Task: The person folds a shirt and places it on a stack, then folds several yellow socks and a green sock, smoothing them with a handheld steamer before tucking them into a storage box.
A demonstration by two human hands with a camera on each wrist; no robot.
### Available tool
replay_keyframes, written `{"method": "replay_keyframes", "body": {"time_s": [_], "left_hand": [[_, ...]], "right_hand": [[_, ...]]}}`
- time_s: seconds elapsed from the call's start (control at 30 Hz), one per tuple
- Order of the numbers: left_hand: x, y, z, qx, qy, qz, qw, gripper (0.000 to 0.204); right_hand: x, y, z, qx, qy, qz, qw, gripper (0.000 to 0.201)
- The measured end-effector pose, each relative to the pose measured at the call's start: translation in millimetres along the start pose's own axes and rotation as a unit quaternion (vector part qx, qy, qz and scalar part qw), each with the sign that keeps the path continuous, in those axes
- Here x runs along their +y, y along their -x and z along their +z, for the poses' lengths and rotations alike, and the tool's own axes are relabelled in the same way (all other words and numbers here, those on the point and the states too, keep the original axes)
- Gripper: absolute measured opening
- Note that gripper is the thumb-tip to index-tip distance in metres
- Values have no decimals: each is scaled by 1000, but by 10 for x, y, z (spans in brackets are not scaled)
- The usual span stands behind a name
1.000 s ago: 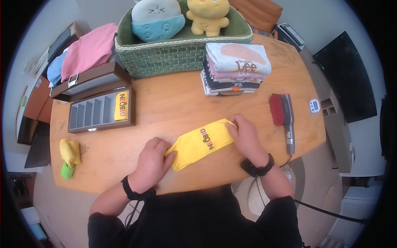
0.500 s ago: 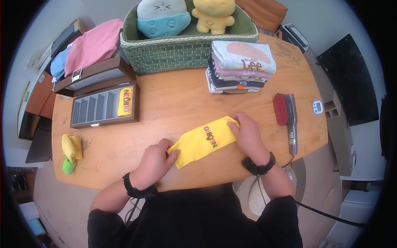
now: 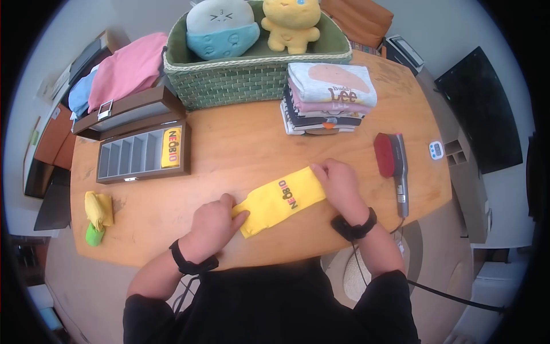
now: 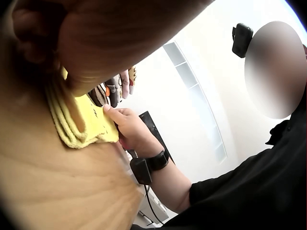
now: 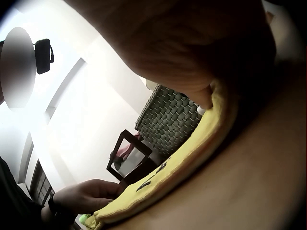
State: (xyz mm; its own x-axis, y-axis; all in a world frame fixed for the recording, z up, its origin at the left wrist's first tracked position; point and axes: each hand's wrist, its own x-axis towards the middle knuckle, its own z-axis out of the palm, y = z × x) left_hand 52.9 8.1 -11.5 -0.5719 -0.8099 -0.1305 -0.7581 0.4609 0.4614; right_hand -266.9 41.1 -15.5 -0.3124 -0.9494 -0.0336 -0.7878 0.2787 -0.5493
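A folded yellow cloth piece (image 3: 281, 202) printed NEOBIO lies at a slant on the wooden table near its front edge. Its left end is pinched by the left hand (image 3: 213, 227), thumb on top; the right hand (image 3: 341, 189) pinches the far right end. Several stacked layers of the yellow cloth (image 4: 79, 120) show at the edge in the left wrist view. In the right wrist view the cloth (image 5: 168, 170) stretches between both hands, its right end under the right hand (image 5: 192, 48). Fingertips under the cloth are hidden.
Brown compartment box (image 3: 129, 157), lid raised, holds one yellow roll (image 3: 171, 148). Behind stand a green basket (image 3: 229, 85) with plush toys and a shirt stack (image 3: 329, 97). A red-grey brush (image 3: 400, 172) and timer (image 3: 436, 150) lie right; yellow and green bundles (image 3: 98, 212) lie left.
The right hand has shifted slightly on the cloth's right end, which now looks straighter. Both hands keep hold of it. The head view has moved a little.
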Motion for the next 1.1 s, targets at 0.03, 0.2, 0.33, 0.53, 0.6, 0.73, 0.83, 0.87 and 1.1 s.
{"method": "replay_keyframes", "body": {"time_s": [0.03, 0.2, 0.33, 0.53, 0.6, 0.73, 0.83, 0.87, 1.1], "left_hand": [[-2, -3, -7, -1, 0, 3, 1000, 34], [-14, 15, 1, 48, 61, 59, 995, 26], [55, 30, -32, 89, 114, 100, 984, 23], [73, -14, 1, 56, 209, -42, 975, 23], [41, -15, 74, 117, 132, 43, 983, 22], [-11, -20, 201, 128, 1, 105, 986, 22], [-13, -44, 192, 139, -81, 151, 975, 22], [24, -49, 150, 118, -91, 146, 978, 21], [299, -136, -74, 104, -173, 240, 950, 41]], "right_hand": [[14, -3, 10, -9, 1, 4, 1000, 32], [37, 4, 27, 20, -5, -31, 999, 29], [-7, 67, -26, 36, -40, -36, 998, 27], [44, 57, -43, 0, -110, 11, 994, 29], [74, 60, -51, 27, -92, -10, 995, 30], [183, 11, -41, 44, 2, -49, 998, 30], [251, -12, -41, 22, 15, -48, 999, 30], [263, -18, -26, 25, 11, -45, 999, 30], [199, -43, -90, -25, 79, -29, 996, 37]]}}
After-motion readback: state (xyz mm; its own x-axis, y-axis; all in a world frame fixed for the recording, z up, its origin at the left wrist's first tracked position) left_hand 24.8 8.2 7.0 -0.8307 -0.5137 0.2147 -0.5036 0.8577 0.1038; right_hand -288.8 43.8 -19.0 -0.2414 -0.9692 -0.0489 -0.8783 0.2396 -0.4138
